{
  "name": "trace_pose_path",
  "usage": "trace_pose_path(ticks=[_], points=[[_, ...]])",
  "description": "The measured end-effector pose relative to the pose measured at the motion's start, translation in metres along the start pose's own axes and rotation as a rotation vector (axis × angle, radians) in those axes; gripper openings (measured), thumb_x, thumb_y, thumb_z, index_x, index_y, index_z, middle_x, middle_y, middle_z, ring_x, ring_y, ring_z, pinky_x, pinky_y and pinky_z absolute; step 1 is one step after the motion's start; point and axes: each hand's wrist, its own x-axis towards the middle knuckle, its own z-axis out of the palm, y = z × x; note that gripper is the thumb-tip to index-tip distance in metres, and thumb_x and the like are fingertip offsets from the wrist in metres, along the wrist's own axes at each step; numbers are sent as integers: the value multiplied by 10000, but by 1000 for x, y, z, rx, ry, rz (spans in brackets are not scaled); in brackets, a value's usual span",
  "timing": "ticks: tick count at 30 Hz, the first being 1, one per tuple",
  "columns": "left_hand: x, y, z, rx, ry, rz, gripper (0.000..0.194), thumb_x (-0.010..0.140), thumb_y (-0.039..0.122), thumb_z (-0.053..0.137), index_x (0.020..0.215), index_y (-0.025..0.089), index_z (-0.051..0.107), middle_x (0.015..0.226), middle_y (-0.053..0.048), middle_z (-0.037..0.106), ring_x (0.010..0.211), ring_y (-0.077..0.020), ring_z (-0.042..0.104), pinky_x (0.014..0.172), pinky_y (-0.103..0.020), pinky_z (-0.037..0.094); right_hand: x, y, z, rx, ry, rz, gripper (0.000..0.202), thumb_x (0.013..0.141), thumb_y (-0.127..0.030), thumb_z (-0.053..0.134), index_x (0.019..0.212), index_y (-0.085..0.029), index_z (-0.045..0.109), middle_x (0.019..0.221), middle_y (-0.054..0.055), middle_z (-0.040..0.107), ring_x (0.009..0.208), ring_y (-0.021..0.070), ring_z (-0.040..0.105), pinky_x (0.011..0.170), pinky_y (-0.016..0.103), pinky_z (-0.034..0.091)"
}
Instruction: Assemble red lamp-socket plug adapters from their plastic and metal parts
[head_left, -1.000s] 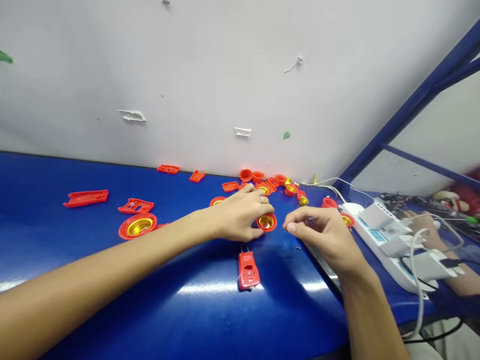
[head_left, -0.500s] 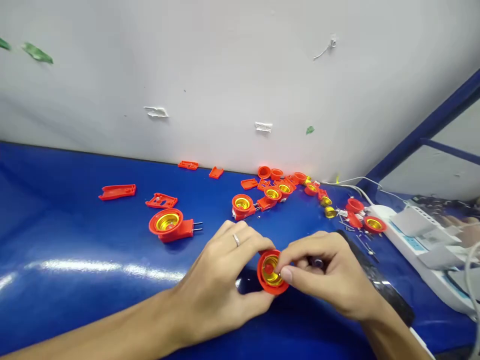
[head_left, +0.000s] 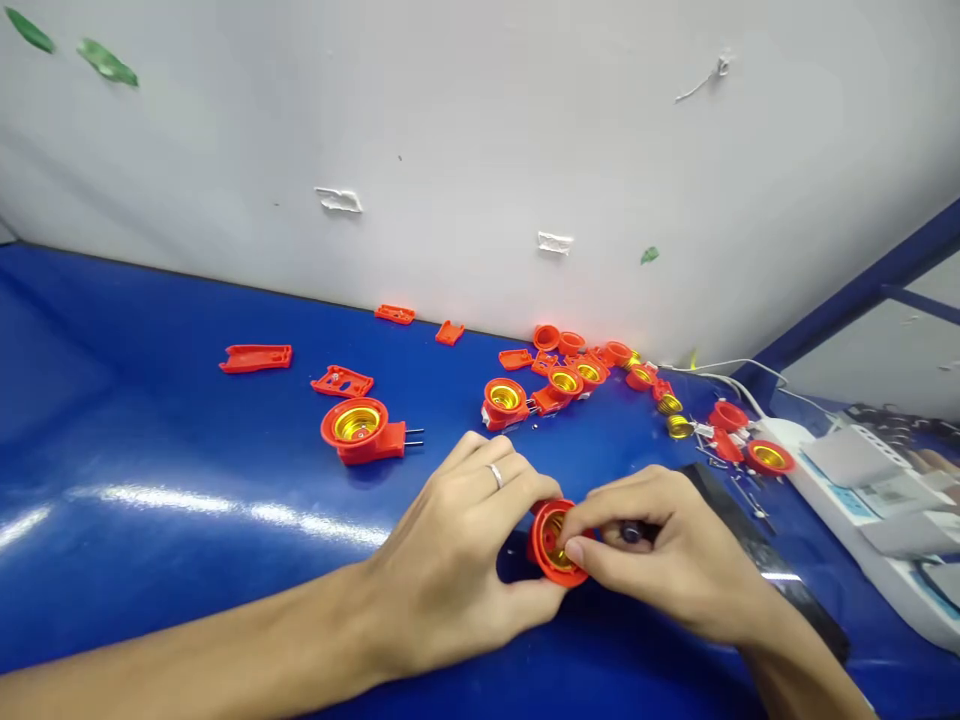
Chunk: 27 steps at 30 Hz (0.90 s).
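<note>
My left hand [head_left: 465, 560], a ring on one finger, curls round a red lamp socket [head_left: 538, 548] with a gold threaded sleeve, its mouth tilted up towards me. My right hand [head_left: 660, 555] is closed, thumb and forefinger pinched together inside the socket's mouth. Whatever sits between those fingertips is too small or hidden to name. The dark rounded end of a tool [head_left: 632, 531] shows inside the curled right fingers. Left of my hands, a red lamp socket with plug pins [head_left: 360, 435] lies on the blue table [head_left: 225, 580].
Red cover pieces [head_left: 256, 358] lie at the left and along the wall. Several more sockets [head_left: 504, 400], gold sleeves [head_left: 679, 427] and thin metal parts [head_left: 750, 497] are heaped at the right. A white power strip [head_left: 832, 490] with plugged-in adapters and a black flat object [head_left: 795, 590] border the right side.
The camera view has shifted, so most things appear further right. My right fingertips sit deeper in the socket's mouth, while my left hand keeps its grip.
</note>
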Motion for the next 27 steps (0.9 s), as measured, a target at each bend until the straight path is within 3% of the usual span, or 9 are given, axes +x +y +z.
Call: trace_pose_path(ticks=[7,17,19,22,25,27], points=[[-3,-1,2,4,-13,-3,284,752,154,711,1013,183,604,856,5,652,783,-165,551,741,-345,384,-1,-1,-3,-58,-111,-2,154,822,-120,650,709,-180,735,587,-38,568,520,71,399,495,234,293],[-3,-2,3,0,-45,-27,270,757,168,737,994,181,610,855,16,647,788,-161,552,745,-344,378,0,-1,-6,-59,-149,37,156,873,-214,656,775,-205,777,612,-25,630,547,88,442,511,228,318],[-4,-2,3,1,-43,-28,263,759,168,728,991,181,605,862,17,642,787,-159,544,744,-345,374,-3,-1,-10,-61,-70,38,161,899,-293,659,846,-221,793,642,-15,661,539,92,450,495,235,317],[-5,-3,4,19,-53,-34,282,734,154,716,988,185,598,865,15,632,789,-166,531,740,-351,370,-8,1,-20,4,150,17,278,974,-431,561,1010,-260,777,625,-2,627,521,114,468,493,250,360],[-6,-5,4,29,-62,-20,289,737,155,709,998,190,590,860,9,627,785,-174,522,735,-357,366,-15,0,-38,23,363,-192,383,1005,-529,427,1101,-338,745,897,61,681,863,226,625,732,332,503],[-6,-5,4,22,-54,2,299,744,154,705,1014,190,582,863,7,633,787,-176,525,741,-358,372,-22,-4,-51,-121,444,-359,467,986,-613,354,1077,-383,749,1041,83,654,1103,292,570,860,390,497]])
